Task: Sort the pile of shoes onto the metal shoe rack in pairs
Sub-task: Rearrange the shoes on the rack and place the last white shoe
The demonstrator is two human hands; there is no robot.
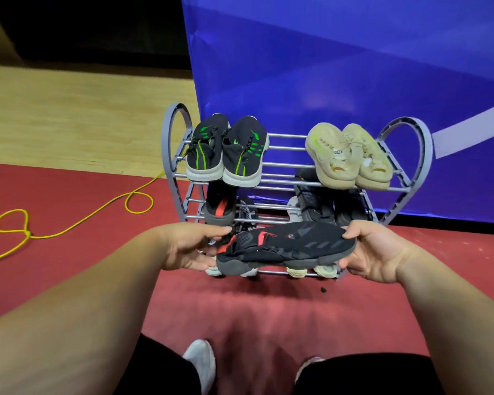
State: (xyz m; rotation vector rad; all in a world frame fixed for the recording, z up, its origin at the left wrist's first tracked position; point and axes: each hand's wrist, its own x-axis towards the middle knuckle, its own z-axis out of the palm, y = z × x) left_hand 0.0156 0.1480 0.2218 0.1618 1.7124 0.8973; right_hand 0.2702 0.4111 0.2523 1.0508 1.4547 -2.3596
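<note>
Left grip and right grip (arms outstretched) each pinch the black shoe.

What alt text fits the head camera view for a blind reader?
A left hand and a right hand hold a black-and-red sneaker before a grey metal shoe rack; its top shelf carries a black-and-green pair and a cream pair.

Black-red shoe between both hands

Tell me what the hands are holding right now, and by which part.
A black sneaker with red accents, held sideways: the left hand grips its heel end, the right hand its toe.
</note>
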